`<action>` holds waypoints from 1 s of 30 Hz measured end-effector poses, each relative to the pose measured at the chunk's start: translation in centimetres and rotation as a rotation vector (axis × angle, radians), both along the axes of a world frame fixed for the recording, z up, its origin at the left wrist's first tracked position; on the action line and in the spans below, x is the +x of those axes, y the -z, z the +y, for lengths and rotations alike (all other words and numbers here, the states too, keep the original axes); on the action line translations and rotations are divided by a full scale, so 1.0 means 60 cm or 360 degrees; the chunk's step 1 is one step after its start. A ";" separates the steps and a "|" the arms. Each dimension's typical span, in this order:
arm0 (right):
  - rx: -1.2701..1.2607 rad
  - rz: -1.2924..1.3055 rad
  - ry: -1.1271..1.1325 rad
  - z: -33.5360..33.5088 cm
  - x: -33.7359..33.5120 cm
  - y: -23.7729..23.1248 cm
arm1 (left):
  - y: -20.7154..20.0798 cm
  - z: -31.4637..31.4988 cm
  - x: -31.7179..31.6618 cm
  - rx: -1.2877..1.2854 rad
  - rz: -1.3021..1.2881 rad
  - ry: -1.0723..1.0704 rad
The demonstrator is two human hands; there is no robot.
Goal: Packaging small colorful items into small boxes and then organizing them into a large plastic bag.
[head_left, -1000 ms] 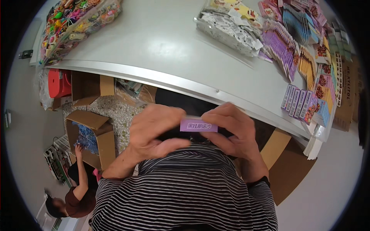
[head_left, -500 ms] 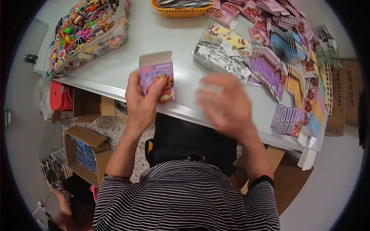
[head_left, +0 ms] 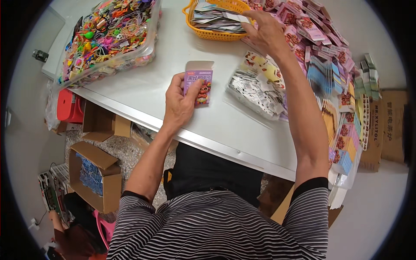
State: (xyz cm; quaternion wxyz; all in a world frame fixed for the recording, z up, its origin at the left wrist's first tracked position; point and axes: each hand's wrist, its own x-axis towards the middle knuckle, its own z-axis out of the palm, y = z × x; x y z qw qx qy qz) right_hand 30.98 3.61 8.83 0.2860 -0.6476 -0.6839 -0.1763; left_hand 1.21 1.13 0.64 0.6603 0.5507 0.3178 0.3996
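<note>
Bright, even light leaves soft sheen on the table [head_left: 173, 52]; fisheye edges curve.

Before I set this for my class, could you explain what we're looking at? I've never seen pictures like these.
There is no machine here: these are a person's two bare hands. A wide fisheye camera on the head looks down, so straight edges bend and the picture's left is the person's left. The left hand holds a small purple box, its top flap raised. The right hand is at the right end of a yellow basket of flat packets; whether it grips one is unclear. On the pale table also lie colourful trinkets in a clear tub, small white sachets and a heap of pink boxes.
</note>
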 end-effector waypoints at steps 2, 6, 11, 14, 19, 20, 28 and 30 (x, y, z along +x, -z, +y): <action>-0.0228 0.0183 -0.0069 0.034 -0.002 -0.005 | 0.001 0.002 -0.001 -0.0021 -0.0018 -0.0009; -0.0510 0.0013 0.0109 0.071 -0.036 -0.008 | 0.004 0.003 -0.008 -0.0039 -0.0021 -0.0032; 0.0049 -0.0294 -0.0050 0.074 -0.003 0.005 | 0.012 0.004 0.004 -0.0016 -0.0105 -0.0004; 0.0313 -0.0023 -0.0099 0.032 -0.031 -0.025 | 0.005 0.002 -0.007 -0.0044 -0.0142 0.0021; 0.0181 0.1667 -0.0649 -0.075 -0.107 -0.064 | -0.004 0.007 -0.018 -0.0146 -0.0169 0.0135; 0.0194 0.1658 -0.0632 -0.089 -0.118 -0.061 | -0.004 0.008 -0.019 -0.0138 -0.0171 0.0160; 0.0025 0.1993 -0.0901 -0.133 -0.168 0.011 | -0.006 0.012 -0.028 -0.0187 -0.0175 0.0318; -0.0048 0.1993 -0.0726 -0.139 -0.168 0.017 | -0.007 0.014 -0.032 -0.0212 -0.0169 0.0317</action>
